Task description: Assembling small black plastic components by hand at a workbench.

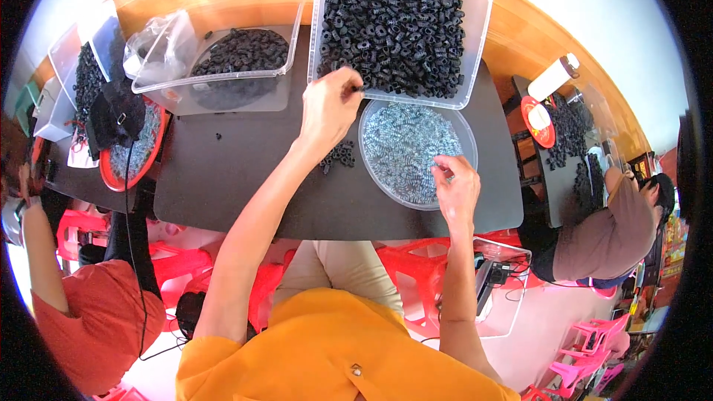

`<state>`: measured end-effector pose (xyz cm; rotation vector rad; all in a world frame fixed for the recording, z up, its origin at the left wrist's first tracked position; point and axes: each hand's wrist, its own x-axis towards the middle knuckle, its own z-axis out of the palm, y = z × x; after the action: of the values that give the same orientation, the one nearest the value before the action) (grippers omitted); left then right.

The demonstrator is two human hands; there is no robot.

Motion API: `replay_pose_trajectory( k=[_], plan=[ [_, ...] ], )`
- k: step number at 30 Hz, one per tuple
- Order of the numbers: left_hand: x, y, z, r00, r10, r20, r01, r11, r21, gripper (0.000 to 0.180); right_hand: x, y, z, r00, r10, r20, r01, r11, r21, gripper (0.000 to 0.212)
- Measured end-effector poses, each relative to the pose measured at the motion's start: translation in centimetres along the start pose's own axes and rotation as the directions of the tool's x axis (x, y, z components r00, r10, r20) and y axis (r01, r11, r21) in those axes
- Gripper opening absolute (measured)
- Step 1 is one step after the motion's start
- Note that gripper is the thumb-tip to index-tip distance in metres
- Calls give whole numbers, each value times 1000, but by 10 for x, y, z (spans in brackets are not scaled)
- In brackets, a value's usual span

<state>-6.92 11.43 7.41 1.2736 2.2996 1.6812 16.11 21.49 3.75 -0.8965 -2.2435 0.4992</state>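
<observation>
My left hand [331, 107] is closed in a pinch at the near left corner of a clear bin [478, 56] heaped with small black ribbed plastic pieces [397, 26]. A dark bit, seemingly one such piece, shows at its fingertips. My right hand [456, 189] hovers over the right side of a round clear tub [423, 206] of small silvery-blue springs [408, 145]. Its thumb and fingers are pressed together; whatever they hold is too small to make out. Beside the tub, partly behind my left forearm, lies a small group of black pieces [339, 156] on the dark table [215, 193].
Another clear bin [212, 96] with black parts and a plastic bag [160, 44] stands at the left. Farther left is a red tray [111, 178] of springs. People in a red shirt [104, 323] and a brown shirt [605, 241] sit on either side. A white bottle [553, 78] stands right.
</observation>
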Motion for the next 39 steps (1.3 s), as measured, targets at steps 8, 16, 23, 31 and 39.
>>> replay_pose_trajectory(
  k=[8,16,23,31,39],
  plan=[
    [-103,-13,-25,963,-264,43,256,863,-436,20,9,-2,22,975,-78,208,87,996,-32,10],
    [-143,-12,-24,919,-346,189,367,579,-728,23,11,7,22,976,84,201,-146,936,321,15],
    [-137,-6,-16,911,-301,283,409,555,-725,26,12,-4,21,926,164,341,-364,628,688,12],
    [-86,14,25,936,-92,341,256,842,-475,19,8,-17,12,852,148,502,-523,273,807,13],
    [-78,16,57,951,-101,292,225,874,-431,14,-1,-16,16,973,118,197,-227,630,743,15]
  ],
)
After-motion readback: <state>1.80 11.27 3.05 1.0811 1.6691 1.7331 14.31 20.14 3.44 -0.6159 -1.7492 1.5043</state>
